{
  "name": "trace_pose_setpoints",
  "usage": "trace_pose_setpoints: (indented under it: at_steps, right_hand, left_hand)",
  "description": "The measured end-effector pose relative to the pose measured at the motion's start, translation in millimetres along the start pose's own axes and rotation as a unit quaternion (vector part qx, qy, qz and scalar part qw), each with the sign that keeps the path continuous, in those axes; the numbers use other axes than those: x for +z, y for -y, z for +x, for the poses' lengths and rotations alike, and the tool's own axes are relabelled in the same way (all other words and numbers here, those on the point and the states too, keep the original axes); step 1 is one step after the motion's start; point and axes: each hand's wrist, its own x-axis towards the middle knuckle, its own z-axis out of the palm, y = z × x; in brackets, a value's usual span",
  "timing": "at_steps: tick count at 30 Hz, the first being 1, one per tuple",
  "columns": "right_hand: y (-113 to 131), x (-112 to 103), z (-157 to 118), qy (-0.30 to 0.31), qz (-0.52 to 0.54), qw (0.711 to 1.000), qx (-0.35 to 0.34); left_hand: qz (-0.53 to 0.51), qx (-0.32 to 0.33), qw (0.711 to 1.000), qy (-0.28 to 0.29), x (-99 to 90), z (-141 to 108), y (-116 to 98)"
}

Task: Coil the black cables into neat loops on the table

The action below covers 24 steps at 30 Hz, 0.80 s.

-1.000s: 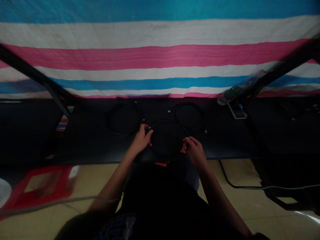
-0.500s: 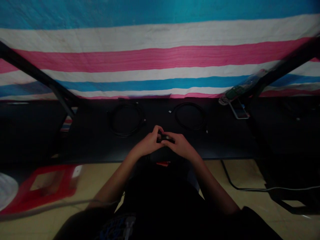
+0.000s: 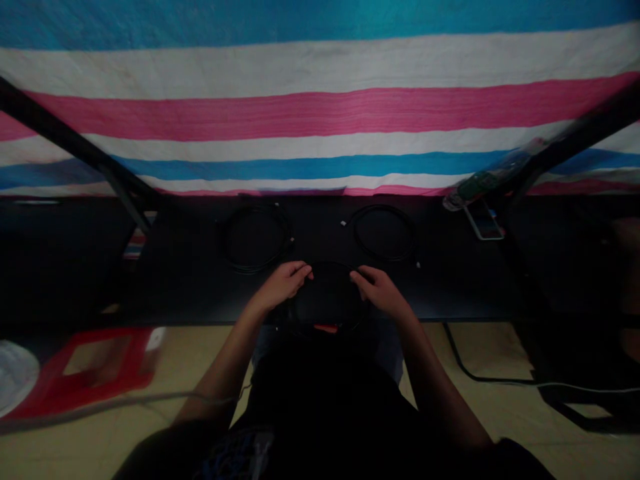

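Note:
A looped black cable (image 3: pixel 331 264) hangs between my two hands at the front edge of the black table (image 3: pixel 175 287). My left hand (image 3: pixel 286 283) pinches its left side, and my right hand (image 3: pixel 376 287) pinches its right side. The lower part of the loop is hard to make out against my dark clothes. Beyond my left hand lies a coiled black cable (image 3: pixel 225 243) with small plugs. Another coiled black cable (image 3: pixel 413 233) lies beyond my right hand, a pale plug at its left end.
At the back right, a clear bottle with a green label (image 3: pixel 477 187) leans beside a phone (image 3: pixel 486 223). Dark metal struts (image 3: pixel 75 143) flank the table before a striped sheet (image 3: pixel 320 110). A red stool (image 3: pixel 100 360) stands at lower left. Part of another person shows at the right edge.
My hands have moved apart from their close grip, and the cable loop now spans between them. A blurred part of another person has appeared at the right edge.

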Motion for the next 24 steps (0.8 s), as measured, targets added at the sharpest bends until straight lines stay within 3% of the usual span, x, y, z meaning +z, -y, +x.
trace_pose_setpoints:
  at_steps: [2,4,8,12,14,18,21,24]
  right_hand:
    - [5,4,-2,0.063,-0.045,0.997,-0.009]
    - [9,9,0,0.079,-0.057,0.995,-0.016]
    - [2,15,7,0.010,0.043,0.999,0.032]
    - [-17,25,7,-0.039,0.204,0.971,0.118]
    - [-23,36,8,-0.021,0.226,0.966,0.125]
    - [-19,62,19,0.019,0.176,0.984,0.035]
    - [-5,77,36,0.044,0.136,0.990,-0.017]
    - [8,87,55,0.039,0.132,0.990,-0.030]
  left_hand:
    - [0.031,-0.009,0.999,0.032,3.0,2,-4]
    - [0.041,-0.011,0.997,0.060,5.6,2,-6]
    - [-0.025,0.010,0.999,0.044,5.8,-1,3]
    - [-0.039,0.025,0.999,-0.002,-1.2,-10,29]
    - [-0.074,0.004,0.996,-0.043,-10.0,-15,40]
    - [-0.121,-0.013,0.978,-0.171,-42.8,-19,45]
    - [-0.073,0.009,0.961,-0.265,-71.6,-21,38]
    - [0.017,0.018,0.949,-0.314,-94.4,-26,35]
